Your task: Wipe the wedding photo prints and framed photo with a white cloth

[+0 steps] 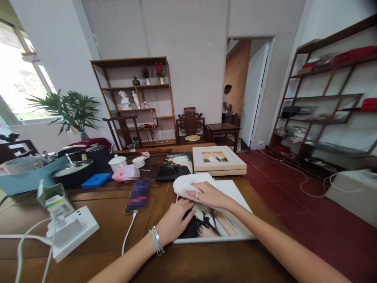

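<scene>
A photo panel (235, 195) with a white edge lies flat on the wooden table (212, 263) in front of me. My right hand (210, 194), a ring on one finger, grips a bunched white cloth (184, 184) and presses it on the panel's far left part. My left hand (176, 220), with silver bangles at the wrist, rests on the panel's near left side, fingers stretched out and nothing held. Behind the cloth lie a dark photo panel (172, 167) and a light framed photo (201, 167), which is stacked on another frame.
Left on the table are a phone (138, 194) with a charging cable, a power strip (88, 226), an opened small box (60, 206), a blue block (96, 180), a black pan (73, 173) and white cups. A person (226, 104) stands in the doorway. Shelves line the walls.
</scene>
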`<state>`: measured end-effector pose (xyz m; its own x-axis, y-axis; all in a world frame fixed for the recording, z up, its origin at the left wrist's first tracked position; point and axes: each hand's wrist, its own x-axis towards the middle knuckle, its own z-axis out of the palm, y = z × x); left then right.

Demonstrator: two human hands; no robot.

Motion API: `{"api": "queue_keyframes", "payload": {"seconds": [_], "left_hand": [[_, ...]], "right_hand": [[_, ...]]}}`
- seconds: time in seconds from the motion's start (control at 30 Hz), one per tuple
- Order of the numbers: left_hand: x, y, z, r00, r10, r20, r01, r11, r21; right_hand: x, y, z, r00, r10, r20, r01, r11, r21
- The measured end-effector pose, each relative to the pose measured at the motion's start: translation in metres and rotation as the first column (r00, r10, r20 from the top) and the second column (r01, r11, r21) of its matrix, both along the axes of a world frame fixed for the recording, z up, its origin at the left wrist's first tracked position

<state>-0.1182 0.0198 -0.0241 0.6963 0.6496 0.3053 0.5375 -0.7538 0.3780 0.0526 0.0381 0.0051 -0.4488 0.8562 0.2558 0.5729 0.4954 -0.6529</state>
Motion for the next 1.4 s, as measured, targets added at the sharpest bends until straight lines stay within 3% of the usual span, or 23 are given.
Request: {"api": "queue_keyframes", "payload": {"seconds": [0.27,0.47,0.57,0.7,0.93,1.07,1.23,1.4], "left_hand": [[-0.002,0.005,-0.007,0.999,-0.023,0.024,0.022,1.0,0.02],[-0.004,0.008,-0.014,1.0,0.003,0.029,-0.003,1.0,-0.003],[-0.004,0.008,-0.014,1.0,0.01,0.014,-0.01,1.0,-0.011],[-0.003,0.006,-0.013,0.999,0.027,0.036,-0.027,1.0,0.005],[-0.001,0.006,-0.012,0.999,0.028,0.044,-0.027,1.0,-0.007],[-0.002,0.007,-0.015,0.999,0.032,0.036,-0.032,0.999,-0.003],[-0.003,0.008,-0.014,0.999,0.027,0.025,-0.027,1.0,0.0],[-0.004,0.007,-0.012,0.998,0.06,0.006,-0.06,0.998,-0.025]], "right_hand": [[0.045,-0.02,-0.002,0.998,-0.054,0.026,0.055,0.998,-0.031],[0.076,-0.035,-0.009,0.978,-0.187,0.096,0.187,0.982,0.009],[0.078,-0.051,-0.016,0.949,-0.232,0.212,0.223,0.972,0.069],[0.071,-0.085,-0.019,0.926,-0.2,0.321,0.16,0.976,0.145],[0.065,-0.126,-0.015,0.939,-0.12,0.321,0.106,0.992,0.062],[0.066,-0.112,-0.017,0.947,-0.146,0.285,0.124,0.988,0.095],[0.068,-0.069,-0.019,0.95,-0.2,0.239,0.145,0.963,0.229],[0.071,-0.034,-0.017,0.939,-0.253,0.233,0.2,0.953,0.229]]}}
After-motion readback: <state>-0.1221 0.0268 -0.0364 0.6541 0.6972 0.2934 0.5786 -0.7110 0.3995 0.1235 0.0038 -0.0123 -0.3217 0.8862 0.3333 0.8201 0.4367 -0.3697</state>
